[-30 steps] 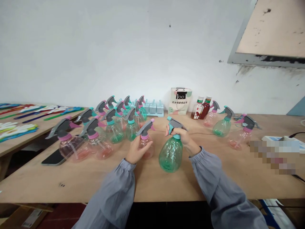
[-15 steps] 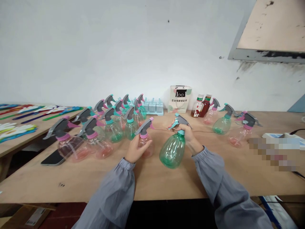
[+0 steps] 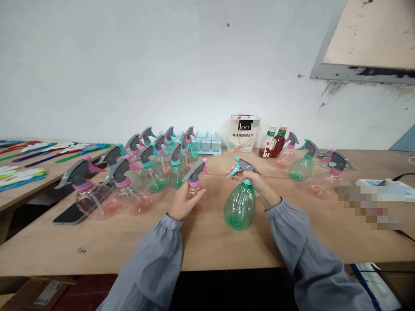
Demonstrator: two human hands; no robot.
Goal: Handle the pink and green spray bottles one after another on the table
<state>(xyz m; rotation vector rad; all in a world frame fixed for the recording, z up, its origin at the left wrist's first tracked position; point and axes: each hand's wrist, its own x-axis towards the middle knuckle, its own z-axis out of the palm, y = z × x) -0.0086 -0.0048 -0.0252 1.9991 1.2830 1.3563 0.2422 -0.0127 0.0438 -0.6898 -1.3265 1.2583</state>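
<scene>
My right hand is closed around the neck of a green spray bottle with a grey and teal trigger head, which stands on the wooden table in front of me. My left hand is wrapped around a pink spray bottle with a grey and pink trigger head, just left of the green one. Both forearms wear grey sleeves.
Several more pink and green spray bottles crowd the table's left. Three others stand at the right rear beside two drink bottles and a paper bag. A phone lies at left. A white box sits right.
The green bottle in my right hand has shifted slightly to the right and tilted back to nearly upright. My left hand stays on the pink bottle.
</scene>
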